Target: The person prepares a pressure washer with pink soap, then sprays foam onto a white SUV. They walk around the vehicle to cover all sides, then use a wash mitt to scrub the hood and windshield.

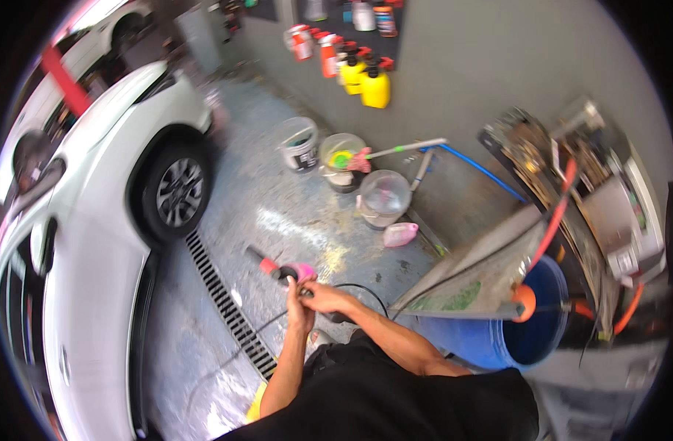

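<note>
The handheld tool [269, 267], with its black-and-red front end and a pink part near the grip, is held out in front of your body, its nose pointing forward and to your left. Room for moving lies ahead of it: a stretch of grey-blue floor [277, 198] runs up to the buckets. On your left that room is edged by the slotted drain grate [222, 294] and, beyond it, the white car [101, 213] with its front wheel [179, 187]; on your right, by the sloping panel [472, 268] and the blue barrel [432, 334]. The tool's front end projects past your fingers, while its dark rear part sits between your two hands. Your left hand [299, 312] is clamped on that dark part with the thumb lying forward; its other fingers are largely hidden. Your right hand [326, 297] meets it from the right, fingers curled together on the rear end; finer finger detail is too small to tell. A black hose [377, 295] arcs beside your right forearm. Farther ahead stand a white bucket [287, 137], a bucket with a brush [343, 180] and a clear bucket [384, 197], with a pink jug [400, 234] just beside the last.
</note>
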